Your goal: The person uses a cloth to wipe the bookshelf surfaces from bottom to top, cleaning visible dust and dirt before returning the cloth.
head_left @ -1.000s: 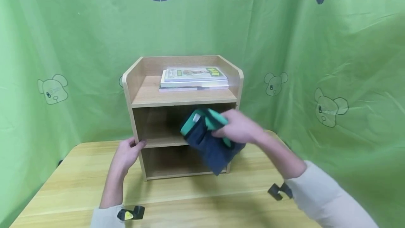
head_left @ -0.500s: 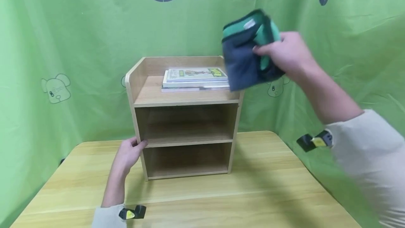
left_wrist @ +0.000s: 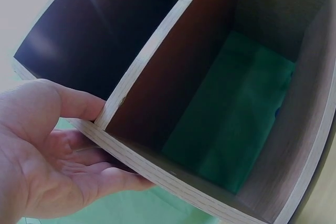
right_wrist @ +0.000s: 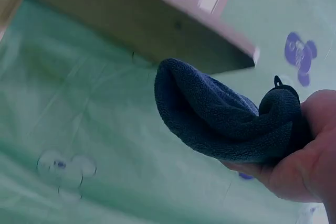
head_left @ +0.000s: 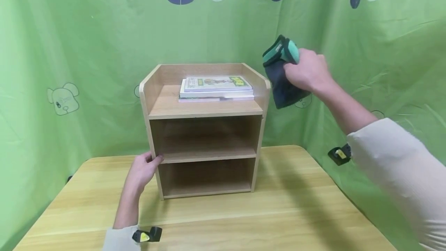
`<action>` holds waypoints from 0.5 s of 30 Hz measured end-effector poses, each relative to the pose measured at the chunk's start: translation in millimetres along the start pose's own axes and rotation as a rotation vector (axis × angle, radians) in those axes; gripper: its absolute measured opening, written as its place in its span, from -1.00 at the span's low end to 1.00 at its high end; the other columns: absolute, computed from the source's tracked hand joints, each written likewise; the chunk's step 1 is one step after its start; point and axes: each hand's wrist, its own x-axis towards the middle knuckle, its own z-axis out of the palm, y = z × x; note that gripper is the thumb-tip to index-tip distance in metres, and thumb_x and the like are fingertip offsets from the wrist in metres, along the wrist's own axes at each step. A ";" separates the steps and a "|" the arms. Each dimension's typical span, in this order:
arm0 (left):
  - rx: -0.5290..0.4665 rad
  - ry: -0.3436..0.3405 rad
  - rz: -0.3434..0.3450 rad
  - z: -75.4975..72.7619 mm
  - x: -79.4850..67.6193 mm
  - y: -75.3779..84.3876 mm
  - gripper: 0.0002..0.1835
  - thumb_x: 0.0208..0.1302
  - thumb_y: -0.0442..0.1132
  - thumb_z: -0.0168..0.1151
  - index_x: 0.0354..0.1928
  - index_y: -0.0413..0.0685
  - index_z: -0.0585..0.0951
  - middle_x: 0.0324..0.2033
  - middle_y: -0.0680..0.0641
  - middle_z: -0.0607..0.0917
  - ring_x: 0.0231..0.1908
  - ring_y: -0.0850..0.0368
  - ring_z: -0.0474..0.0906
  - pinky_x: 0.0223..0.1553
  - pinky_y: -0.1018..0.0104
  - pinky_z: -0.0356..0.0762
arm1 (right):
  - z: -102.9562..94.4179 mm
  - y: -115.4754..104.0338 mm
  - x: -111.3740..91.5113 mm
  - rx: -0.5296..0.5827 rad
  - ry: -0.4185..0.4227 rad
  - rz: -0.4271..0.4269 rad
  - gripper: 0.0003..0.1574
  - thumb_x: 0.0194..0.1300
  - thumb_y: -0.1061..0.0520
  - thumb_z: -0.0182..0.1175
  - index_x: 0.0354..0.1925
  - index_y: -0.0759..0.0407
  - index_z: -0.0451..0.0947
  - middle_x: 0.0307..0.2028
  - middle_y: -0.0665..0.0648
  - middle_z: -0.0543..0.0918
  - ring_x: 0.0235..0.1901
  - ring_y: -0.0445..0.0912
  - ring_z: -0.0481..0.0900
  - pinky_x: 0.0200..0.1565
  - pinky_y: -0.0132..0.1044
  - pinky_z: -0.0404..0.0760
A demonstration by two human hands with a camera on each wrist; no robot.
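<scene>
A small wooden shelf unit stands on the table. My left hand pinches its left side panel, thumb on the inner face by the middle board's end and fingers against the outside, as the left wrist view shows of the hand. My right hand grips a folded navy cloth with teal, dark-edged trim. It is raised in the air to the right of the unit's top. In the right wrist view the cloth has a towel-like pile and hangs beside the side panel.
A short stack of books lies on the unit's top, inside its raised rim. Two compartments open to the front below. The pale wooden table carries the unit. Green curtains with cartoon prints hang behind and at both sides.
My right hand has carried the cloth from the front of the middle compartment up and to the right, then slightly down beside the unit. My left hand has kept its hold.
</scene>
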 end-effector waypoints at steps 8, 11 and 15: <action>-0.025 0.011 -0.008 1.2 -0.3 0.5 -0.61 0.35 -0.10 0.09 0.04 -0.27 0.55 0.11 -0.34 0.54 0.11 -0.20 0.42 0.13 -0.16 0.33 | 30.4 -29.2 -21.1 0.056 -0.029 -0.099 -0.49 0.39 -0.21 -0.14 0.05 0.09 0.41 -0.20 0.23 0.56 -0.29 0.12 0.55 -0.38 -0.09 0.60; -0.024 0.011 -0.010 0.9 -0.4 0.4 -0.60 0.35 -0.09 0.09 0.06 -0.26 0.55 0.12 -0.35 0.53 0.12 -0.21 0.42 0.14 -0.17 0.32 | 44.1 -32.8 -24.4 0.050 -0.059 -0.135 -0.48 0.40 -0.21 -0.17 0.15 0.02 0.37 -0.25 0.19 0.54 -0.39 0.10 0.52 -0.45 -0.12 0.55; -0.023 0.014 -0.008 1.3 -1.1 0.5 -0.61 0.35 -0.10 0.09 0.04 -0.27 0.56 0.09 -0.35 0.54 0.09 -0.20 0.43 0.11 -0.16 0.34 | 61.6 -28.8 -22.8 0.027 -0.032 -0.179 -0.40 0.38 -0.28 -0.14 0.21 -0.01 0.35 -0.06 0.16 0.50 -0.24 0.10 0.47 -0.31 -0.06 0.50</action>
